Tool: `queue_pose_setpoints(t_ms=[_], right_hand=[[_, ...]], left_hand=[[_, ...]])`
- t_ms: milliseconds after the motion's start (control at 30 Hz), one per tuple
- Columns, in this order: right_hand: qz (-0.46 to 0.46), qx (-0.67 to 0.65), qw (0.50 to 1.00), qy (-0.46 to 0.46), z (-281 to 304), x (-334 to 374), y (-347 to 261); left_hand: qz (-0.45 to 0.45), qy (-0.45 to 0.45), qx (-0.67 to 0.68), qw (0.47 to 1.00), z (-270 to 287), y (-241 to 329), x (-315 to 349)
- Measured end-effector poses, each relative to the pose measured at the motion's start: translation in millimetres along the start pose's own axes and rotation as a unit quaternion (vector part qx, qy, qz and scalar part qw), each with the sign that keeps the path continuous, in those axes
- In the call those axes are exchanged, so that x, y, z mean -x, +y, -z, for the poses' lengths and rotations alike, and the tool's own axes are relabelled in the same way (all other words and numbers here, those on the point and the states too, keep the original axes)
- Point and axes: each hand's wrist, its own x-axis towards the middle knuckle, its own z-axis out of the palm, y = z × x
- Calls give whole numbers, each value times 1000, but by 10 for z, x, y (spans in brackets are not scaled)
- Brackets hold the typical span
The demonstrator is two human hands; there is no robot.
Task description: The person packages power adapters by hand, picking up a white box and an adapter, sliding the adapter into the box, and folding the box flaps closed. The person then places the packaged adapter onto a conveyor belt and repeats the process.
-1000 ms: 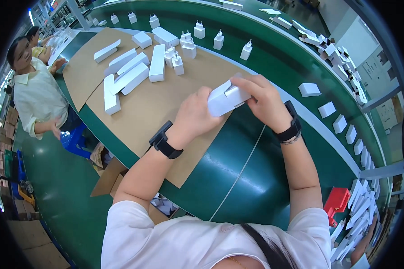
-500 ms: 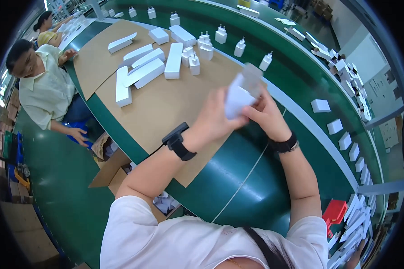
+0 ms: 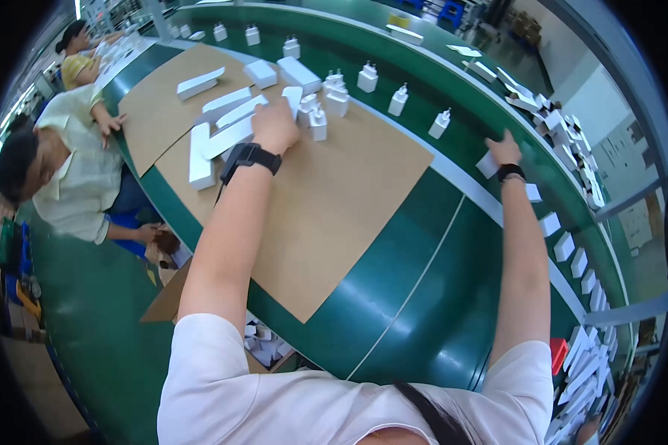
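The left hand (image 3: 276,127) partly hides a box (image 3: 292,95)

The person's left hand (image 3: 276,126) touches a white carton (image 3: 293,94) near the brown sheet's (image 3: 349,193) far edge; the right hand (image 3: 505,152) (slightly blurred) meets a white box (image 3: 487,166) past the bench's (image 3: 423,304) edge.
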Motion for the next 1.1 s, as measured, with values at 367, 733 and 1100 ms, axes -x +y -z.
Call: queue_pose_setpoints(t_ms=[367, 733, 1100], right_hand=[[160, -249, 955, -23, -329, 127, -634], [260, -451, 850, -84, 1305, 1445, -541], [467, -332, 819, -30, 1488, 1688, -853]], left_hand=[[4, -170, 867, 468, 196, 602, 801], [-227, -253, 788, 512, 165, 1136, 1137], [-216, -282, 619, 700, 406, 908, 1116]])
